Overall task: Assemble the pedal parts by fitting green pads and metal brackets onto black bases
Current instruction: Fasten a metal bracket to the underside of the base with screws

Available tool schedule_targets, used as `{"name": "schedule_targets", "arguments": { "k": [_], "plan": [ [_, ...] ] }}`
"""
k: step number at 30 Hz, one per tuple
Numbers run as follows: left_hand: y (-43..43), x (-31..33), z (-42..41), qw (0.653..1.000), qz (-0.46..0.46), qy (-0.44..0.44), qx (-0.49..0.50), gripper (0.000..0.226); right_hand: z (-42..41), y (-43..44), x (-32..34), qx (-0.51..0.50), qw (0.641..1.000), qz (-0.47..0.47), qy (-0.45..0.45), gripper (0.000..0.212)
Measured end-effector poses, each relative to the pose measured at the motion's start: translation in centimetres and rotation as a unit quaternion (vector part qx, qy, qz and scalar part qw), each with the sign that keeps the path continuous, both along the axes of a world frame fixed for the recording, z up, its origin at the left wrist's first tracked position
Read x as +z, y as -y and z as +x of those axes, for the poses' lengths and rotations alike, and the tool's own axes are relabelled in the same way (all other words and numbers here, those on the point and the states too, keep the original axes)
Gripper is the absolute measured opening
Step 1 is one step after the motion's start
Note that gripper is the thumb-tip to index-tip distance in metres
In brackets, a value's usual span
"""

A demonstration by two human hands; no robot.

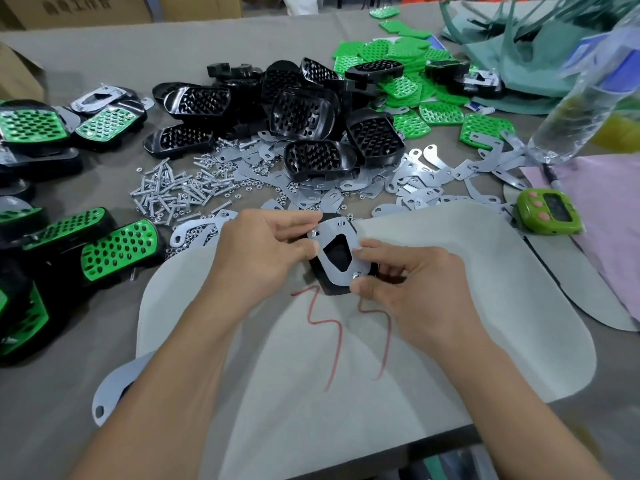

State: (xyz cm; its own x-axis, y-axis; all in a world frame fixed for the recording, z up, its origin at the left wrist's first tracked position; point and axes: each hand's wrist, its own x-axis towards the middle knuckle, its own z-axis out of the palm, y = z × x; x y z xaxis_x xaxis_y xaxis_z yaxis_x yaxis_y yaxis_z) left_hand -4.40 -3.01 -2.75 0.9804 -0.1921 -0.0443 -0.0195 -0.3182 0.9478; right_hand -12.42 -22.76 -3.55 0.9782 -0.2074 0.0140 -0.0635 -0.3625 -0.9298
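Note:
A black pedal base (329,287) lies underside up on a white sheet, with a metal bracket (332,237) laid over it. My left hand (263,251) grips the base's left and top edge, thumb on the bracket. My right hand (405,275) pinches at a small screw or nut (355,276) on the bracket's lower right corner. More black bases (301,112) are heaped behind. Green pads (401,84) lie at the back right, loose brackets (426,174) spread in front of them.
Finished green-and-black pedals (117,251) are stacked at the left. A pile of screws and nuts (173,192) lies left of centre. A green timer (549,211), a plastic bottle (581,98) and pink cloth (606,216) sit at the right. Cardboard boxes (104,8) stand behind.

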Motion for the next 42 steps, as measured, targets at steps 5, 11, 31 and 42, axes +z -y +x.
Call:
{"name": "schedule_targets", "arguments": {
  "k": [5, 11, 31, 42],
  "plan": [
    [0.3, 0.3, -0.3, 1.000, 0.011, -0.006, 0.023, 0.041, 1.1, 1.4, 1.8, 0.071, 0.996, -0.049, -0.036, 0.030],
    [0.5, 0.5, -0.1, 0.999, 0.016, -0.026, 0.042, 0.039, 7.7, 1.9, 4.2, -0.008, 0.982, -0.190, 0.012, 0.025],
    [0.4, 0.7, 0.3, 0.998, 0.005, -0.050, 0.031, 0.041, 12.4, -0.3, 3.6, 0.067, 0.915, -0.396, -0.038, 0.003],
    [0.5, 0.8, 0.4, 0.998, 0.008, -0.048, 0.031, 0.044, 9.9, 1.1, 5.8, 0.155, 0.944, -0.288, 0.033, 0.011]
  ]
}}
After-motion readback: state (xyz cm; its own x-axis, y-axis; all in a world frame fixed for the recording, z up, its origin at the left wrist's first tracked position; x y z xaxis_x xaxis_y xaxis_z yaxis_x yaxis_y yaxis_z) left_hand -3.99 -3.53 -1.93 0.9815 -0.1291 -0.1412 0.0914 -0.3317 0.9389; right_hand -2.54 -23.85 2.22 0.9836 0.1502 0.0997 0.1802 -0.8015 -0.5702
